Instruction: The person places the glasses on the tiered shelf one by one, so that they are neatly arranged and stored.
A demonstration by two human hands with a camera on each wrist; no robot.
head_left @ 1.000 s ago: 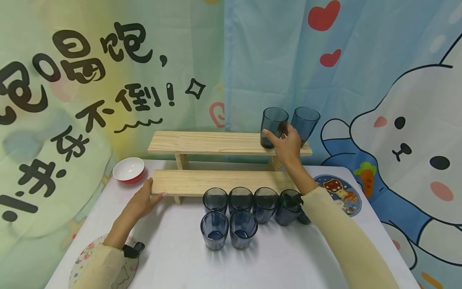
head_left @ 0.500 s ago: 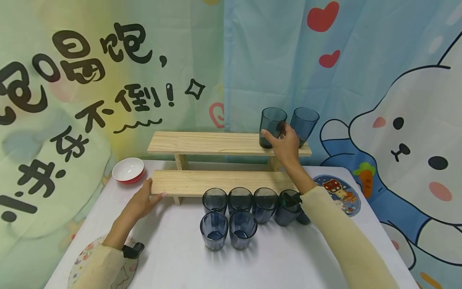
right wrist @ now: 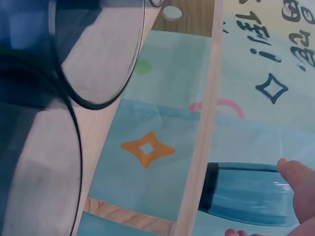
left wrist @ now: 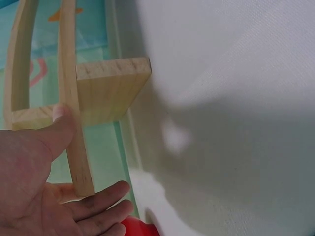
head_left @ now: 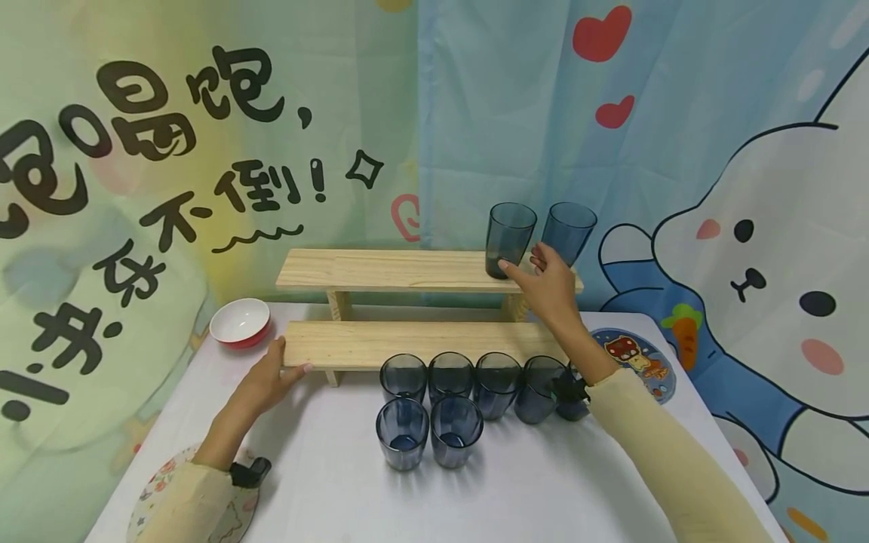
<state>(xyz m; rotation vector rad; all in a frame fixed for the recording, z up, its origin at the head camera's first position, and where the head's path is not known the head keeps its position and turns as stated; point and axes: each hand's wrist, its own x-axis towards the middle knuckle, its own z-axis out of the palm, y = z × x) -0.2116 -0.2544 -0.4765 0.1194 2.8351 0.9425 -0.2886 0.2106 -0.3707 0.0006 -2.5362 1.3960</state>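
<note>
On the upper board of a two-tier wooden shelf [head_left: 394, 269], two blue-tinted drinking glasses stand upright at the right: a nearer-to-centre glass [head_left: 509, 234] and a rightmost glass [head_left: 570, 226]. My right hand [head_left: 553, 290] is at the first of these, fingers spread and no longer round it; its thumb overlaps the glass's lower side, and I cannot tell whether it touches. The right wrist view shows that glass [right wrist: 251, 194] beside the thumb. My left hand [left wrist: 54, 182] holds the left end of the lower board [head_left: 407, 343] between thumb and index finger, its other fingers extended.
Several blue glasses [head_left: 402, 434] stand on the white table [head_left: 326, 483] before the shelf, some partly behind the right sleeve. A red-and-white bowl [head_left: 241, 323] sits left of the shelf. A patterned blue round mat [head_left: 638, 358] lies right; a floral one [head_left: 247, 505] is under the left sleeve.
My right hand has let go of the glass and drawn back slightly to the right and toward me. The glass stays on the upper board. My left hand keeps its place.
</note>
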